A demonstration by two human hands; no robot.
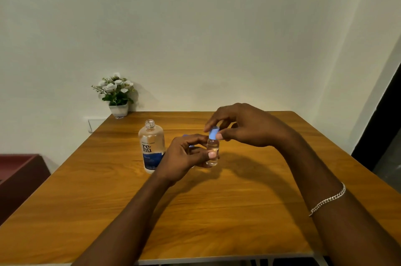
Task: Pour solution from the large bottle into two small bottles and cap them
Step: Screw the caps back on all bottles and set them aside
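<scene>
The large clear bottle point(152, 146) with a blue and white label stands upright and uncapped on the wooden table point(238, 211). To its right, my left hand point(184, 157) grips a small clear bottle point(212, 150) holding liquid, upright just above the table. My right hand point(243, 127) pinches the blue cap point(213, 132) that sits on that bottle's neck. A bit of blue shows behind my left hand's fingers point(187, 137); most of that object is hidden, so I cannot tell what it is.
A white pot of artificial white flowers point(117, 96) stands at the table's far left corner against the wall. A dark red piece of furniture point(19, 176) sits left of the table. The table's near edge point(217, 261) runs along the bottom.
</scene>
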